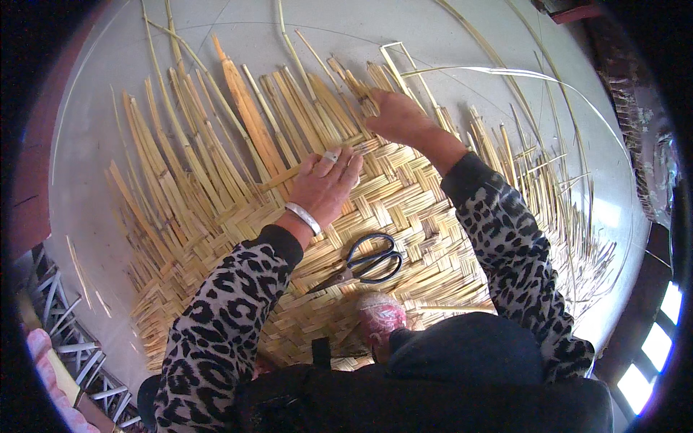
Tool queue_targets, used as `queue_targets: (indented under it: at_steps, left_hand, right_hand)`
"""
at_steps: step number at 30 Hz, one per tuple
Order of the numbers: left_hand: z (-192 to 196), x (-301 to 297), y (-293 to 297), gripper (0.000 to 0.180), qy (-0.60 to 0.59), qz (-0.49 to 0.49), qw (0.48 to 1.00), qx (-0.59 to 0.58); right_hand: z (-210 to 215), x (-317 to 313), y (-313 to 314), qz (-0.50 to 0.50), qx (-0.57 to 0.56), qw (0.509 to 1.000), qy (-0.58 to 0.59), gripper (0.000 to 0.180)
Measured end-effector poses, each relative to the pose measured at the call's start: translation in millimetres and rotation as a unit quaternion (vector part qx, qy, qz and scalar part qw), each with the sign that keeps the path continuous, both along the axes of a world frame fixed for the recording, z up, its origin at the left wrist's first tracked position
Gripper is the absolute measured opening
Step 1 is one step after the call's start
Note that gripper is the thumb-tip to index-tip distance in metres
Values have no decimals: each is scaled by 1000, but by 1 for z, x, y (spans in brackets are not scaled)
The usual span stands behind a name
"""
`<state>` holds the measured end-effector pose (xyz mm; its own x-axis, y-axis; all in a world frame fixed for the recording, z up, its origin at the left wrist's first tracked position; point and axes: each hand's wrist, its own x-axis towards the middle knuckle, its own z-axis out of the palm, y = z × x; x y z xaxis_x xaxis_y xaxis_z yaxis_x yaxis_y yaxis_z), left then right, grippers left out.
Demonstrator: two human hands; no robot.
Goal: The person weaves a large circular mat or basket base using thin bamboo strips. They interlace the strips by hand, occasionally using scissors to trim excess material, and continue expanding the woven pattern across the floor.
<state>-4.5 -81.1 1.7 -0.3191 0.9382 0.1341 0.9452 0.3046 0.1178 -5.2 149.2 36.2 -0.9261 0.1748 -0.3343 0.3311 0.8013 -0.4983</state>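
We have single view only: head camera, worn on person's head, facing steeply down and forward over work. Fisheye lens; dark round rim cuts all four corners, straight edges bow near rim. We sit close: woven straw mat [404,216] fills centre of frame, pale floor [86,166] curves around it toward top. Forearms enter from lower edge, left hand [325,187] mid-frame, right hand [397,119] above centre. Own lap fills bottom. No second view, so no overlap to report.
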Motion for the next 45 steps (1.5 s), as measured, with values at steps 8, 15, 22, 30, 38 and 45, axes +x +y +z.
queue_targets:
  at_steps: [8, 15, 22, 30, 38, 45]
  left_hand:
    - [4, 2, 4, 45, -20, 57, 998, -13]
    - [5, 7, 5, 46, -63, 86, 994, -4]
    - [18, 15, -48, 54, -83, 203, 976, 12]
    - [9, 16, -69, 58, -78, 173, 981, -45]
    - [7, 22, -75, 60, -61, 164, 984, -23]
    - [27, 41, -103, 49, -119, 147, 982, 4]
  right_hand:
    - [3, -3, -3, 30, 29, 999, -3, 45]
    - [11, 5, -26, -35, 99, 992, -71, 66]
    - [11, 5, -32, -18, 127, 988, -84, 68]
    - [13, 10, -39, 24, 179, 983, -17, 66]
    - [-2, 35, -44, -13, 205, 976, 77, 75]
    - [-19, 95, -96, 139, 170, 953, 209, 49]
